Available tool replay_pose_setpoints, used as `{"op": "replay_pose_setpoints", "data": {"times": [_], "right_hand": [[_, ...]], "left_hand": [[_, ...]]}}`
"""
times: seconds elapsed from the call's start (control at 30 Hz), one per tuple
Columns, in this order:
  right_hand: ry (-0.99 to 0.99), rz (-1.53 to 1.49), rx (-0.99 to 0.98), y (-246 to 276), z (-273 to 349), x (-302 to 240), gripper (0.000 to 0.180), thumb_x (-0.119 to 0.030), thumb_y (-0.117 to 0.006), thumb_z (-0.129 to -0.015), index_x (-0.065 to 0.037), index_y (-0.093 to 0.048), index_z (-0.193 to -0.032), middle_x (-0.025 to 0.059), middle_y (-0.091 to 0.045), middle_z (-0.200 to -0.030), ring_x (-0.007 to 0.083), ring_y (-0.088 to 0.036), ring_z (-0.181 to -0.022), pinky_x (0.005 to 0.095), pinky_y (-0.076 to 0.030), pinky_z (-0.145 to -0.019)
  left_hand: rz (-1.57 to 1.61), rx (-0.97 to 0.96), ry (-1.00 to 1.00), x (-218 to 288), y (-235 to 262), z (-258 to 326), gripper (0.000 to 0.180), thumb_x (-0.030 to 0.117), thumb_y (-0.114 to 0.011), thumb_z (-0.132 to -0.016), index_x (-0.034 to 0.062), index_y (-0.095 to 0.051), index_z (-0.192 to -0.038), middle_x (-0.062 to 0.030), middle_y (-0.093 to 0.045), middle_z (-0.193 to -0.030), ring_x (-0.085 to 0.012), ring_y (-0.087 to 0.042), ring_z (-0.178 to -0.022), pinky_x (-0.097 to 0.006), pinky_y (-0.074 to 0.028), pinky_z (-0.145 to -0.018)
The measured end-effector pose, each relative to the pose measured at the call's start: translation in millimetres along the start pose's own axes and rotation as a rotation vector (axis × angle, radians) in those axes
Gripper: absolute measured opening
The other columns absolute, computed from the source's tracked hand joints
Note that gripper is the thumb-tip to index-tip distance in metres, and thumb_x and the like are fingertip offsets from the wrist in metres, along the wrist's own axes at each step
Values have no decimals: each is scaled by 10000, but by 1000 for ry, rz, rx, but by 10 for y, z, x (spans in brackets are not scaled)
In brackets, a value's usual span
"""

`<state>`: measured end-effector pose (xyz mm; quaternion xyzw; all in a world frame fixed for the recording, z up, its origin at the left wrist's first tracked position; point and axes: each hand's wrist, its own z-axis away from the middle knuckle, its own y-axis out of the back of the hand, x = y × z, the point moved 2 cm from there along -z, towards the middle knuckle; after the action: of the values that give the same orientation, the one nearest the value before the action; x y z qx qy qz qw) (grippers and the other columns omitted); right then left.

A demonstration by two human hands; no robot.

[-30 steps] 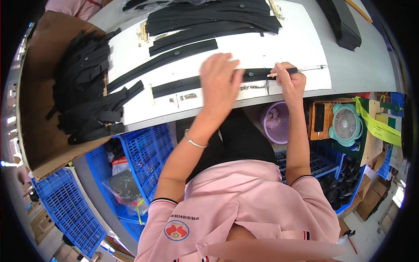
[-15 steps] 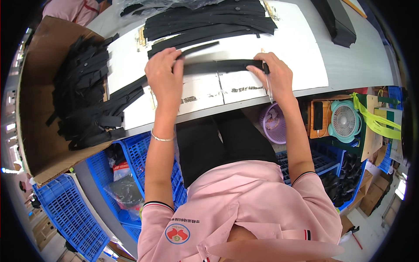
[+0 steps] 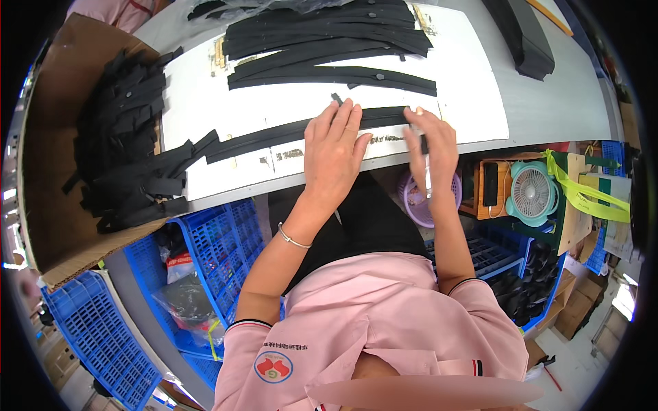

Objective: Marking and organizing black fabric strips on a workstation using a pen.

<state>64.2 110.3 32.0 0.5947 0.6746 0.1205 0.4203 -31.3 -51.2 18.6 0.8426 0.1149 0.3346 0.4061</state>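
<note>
A long black fabric strip [image 3: 267,139] lies flat across the white board [image 3: 473,103]. My left hand [image 3: 334,154] rests palm down over the middle of the strip, its fingers stretched out. A small dark end [image 3: 336,98] pokes out beyond those fingertips; I cannot tell what it belongs to. At the strip's right end is my right hand [image 3: 437,142], thumb and forefinger close to the fabric. A slim pen-like tool [image 3: 428,179], dark at one end and pale along its body, is tucked in this hand. Farther back lies a stack of black strips [image 3: 322,31].
A cardboard box [image 3: 51,137] on the left holds a heap of black strips [image 3: 120,137]. A long black object [image 3: 524,38] lies back right. Below the table edge are blue crates [image 3: 103,335], a purple basket [image 3: 419,218] and a small teal fan [image 3: 534,193].
My left hand has moved right along the strip and flattened onto it. The strip, stretched between both hands before, now lies on the board. Another strip now shows in full below the stack.
</note>
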Motion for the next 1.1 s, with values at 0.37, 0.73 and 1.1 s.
{"op": "replay_pose_setpoints", "data": {"times": [0.37, 0.73, 1.1], "right_hand": [[14, 204, -17, 153, 326, 447, 304, -84, -739, -899, -78, -691, -1199, 36, -719, -1235, 248, -600, -1182, 459, -411, -1105], [58, 284, -55, 145, 244, 360, 267, -42, -716, -916, -58, -702, -1182, 82, -724, -1166, 283, -619, -1101, 438, -431, -1048], [-399, -731, -345, -478, -310, -866, 211, -134, -608, -1031, -2, -722, -1150, 57, -711, -958, 87, -638, -876, 218, -493, -741]], "left_hand": [[-78, -125, 144, -124, 308, 472, 698, 321, -707, -942, 15, -447, -1513, -162, -428, -1579, -357, -344, -1494, -589, -143, -1222], [-222, -12, 381, -630, 776, 834, 654, 418, -686, -942, 93, -519, -1485, -111, -470, -1552, -323, -345, -1489, -693, -32, -1174], [-168, 105, 339, -662, 735, 860, 669, 401, -744, -891, 127, -547, -1469, -83, -496, -1540, -296, -375, -1481, -616, -96, -1200]]}}
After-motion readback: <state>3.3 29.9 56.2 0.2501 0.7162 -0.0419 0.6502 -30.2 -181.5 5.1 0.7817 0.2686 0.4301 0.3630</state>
